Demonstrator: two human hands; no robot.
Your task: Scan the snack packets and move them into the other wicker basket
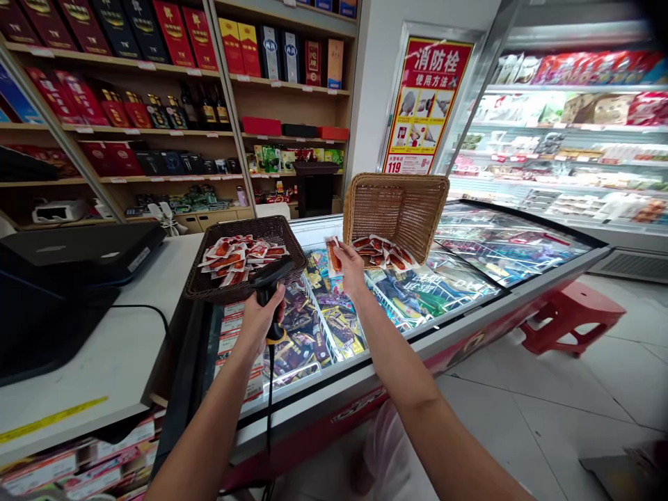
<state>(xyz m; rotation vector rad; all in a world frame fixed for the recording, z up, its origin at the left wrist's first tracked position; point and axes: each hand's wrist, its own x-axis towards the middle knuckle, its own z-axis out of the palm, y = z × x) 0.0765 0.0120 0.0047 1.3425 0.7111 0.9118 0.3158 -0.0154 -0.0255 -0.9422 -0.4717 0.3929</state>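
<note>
My left hand [262,316] is wrapped round the handle of a black barcode scanner [275,275], its cord hanging down. Between the fingers of my right hand [351,263] is a packaged sausage [334,257] in a clear and white wrapper, at the left edge of a tan wicker basket [399,202]. That basket is tipped on its side, opening toward me, with several similar packets [386,252] in its lower part. Behind the scanner a dark brown wicker basket [195,282] holds a heap of the same packets [234,256]. Both baskets rest on the glass-topped freezer [438,306].
A white counter [130,299] with a black device [57,299] stands at left. Bottles and boxes fill wooden shelves [156,125] behind. A red stool [577,313] stands right of the freezer, on the tiled floor. A refrigerated display [563,139] is at the far right.
</note>
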